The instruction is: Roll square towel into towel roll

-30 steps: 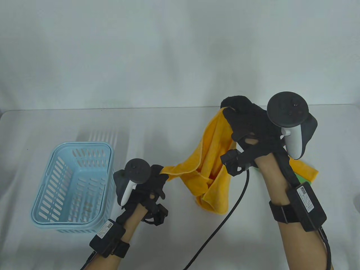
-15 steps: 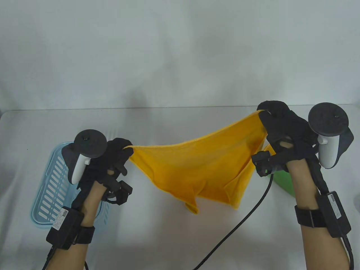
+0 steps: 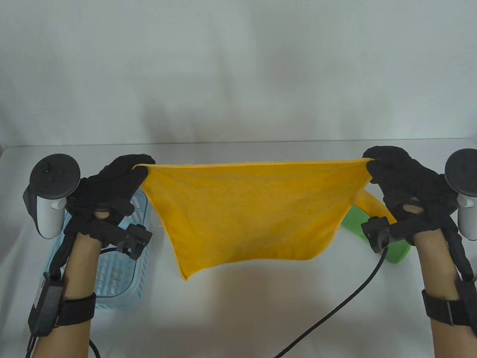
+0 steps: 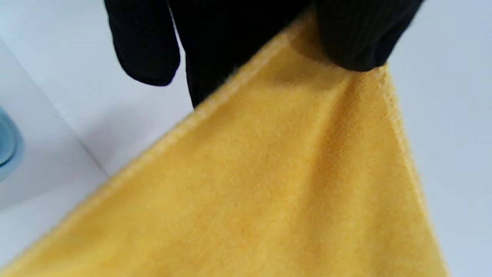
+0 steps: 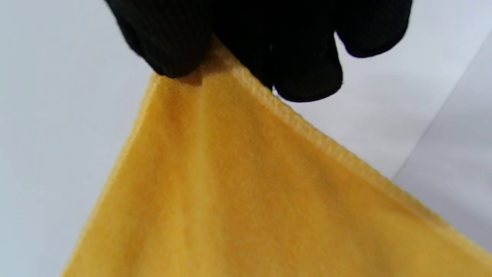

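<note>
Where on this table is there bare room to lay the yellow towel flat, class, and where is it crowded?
Free: the middle of the table, under the hanging yellow towel, bordered by the blue basket on one side and the black cable on the other; also the far strip behind the towel. Crowded: by the basket, and the right, with green and yellow pieces.

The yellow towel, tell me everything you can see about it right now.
The yellow towel is a soft, fuzzy square cloth with a stitched hem. It hangs spread open in the air above the table, its top edge pulled nearly straight and level between two corners. The left hand pinches one top corner, the right hand pinches the other. The lower part hangs free, its bottom edge slanting to a point at lower left. It is not rolled at all yet.
</note>
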Action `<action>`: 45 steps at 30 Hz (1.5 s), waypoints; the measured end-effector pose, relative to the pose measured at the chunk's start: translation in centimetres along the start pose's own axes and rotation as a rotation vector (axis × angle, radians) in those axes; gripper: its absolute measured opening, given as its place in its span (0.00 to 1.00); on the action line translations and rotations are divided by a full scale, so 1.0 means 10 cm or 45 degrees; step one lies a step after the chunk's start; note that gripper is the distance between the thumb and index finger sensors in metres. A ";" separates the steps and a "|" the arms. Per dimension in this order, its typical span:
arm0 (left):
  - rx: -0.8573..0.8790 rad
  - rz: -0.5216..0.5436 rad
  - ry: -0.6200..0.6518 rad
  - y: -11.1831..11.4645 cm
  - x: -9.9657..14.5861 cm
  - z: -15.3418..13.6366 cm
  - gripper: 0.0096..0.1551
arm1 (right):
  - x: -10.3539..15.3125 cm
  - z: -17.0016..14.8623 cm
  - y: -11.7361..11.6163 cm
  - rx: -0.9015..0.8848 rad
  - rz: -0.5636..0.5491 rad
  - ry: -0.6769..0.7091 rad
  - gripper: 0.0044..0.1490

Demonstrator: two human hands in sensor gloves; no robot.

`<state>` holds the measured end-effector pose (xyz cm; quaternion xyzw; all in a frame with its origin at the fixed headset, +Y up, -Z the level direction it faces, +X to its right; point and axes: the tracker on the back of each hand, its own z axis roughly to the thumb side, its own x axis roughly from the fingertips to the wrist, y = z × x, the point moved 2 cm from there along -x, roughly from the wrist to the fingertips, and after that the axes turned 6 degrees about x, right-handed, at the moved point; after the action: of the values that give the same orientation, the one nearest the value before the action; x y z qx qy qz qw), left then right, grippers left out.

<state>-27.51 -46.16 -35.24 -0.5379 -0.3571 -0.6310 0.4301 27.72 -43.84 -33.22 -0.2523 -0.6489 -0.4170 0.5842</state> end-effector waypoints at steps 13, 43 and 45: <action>-0.189 0.088 -0.147 0.03 -0.48 -0.08 0.22 | -0.48 -0.15 -0.20 0.047 -0.072 -0.132 0.22; -0.311 -0.111 -0.396 0.62 -0.56 -0.84 0.22 | -0.70 -1.16 -0.62 0.017 0.040 -0.358 0.23; -0.319 -0.124 -0.431 0.68 -0.47 -0.97 0.22 | -0.60 -1.32 -0.68 0.004 0.085 -0.358 0.23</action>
<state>-24.55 -56.82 -41.59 -0.6676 -0.3686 -0.5911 0.2628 30.56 -57.45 -41.10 -0.3289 -0.7163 -0.3570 0.5012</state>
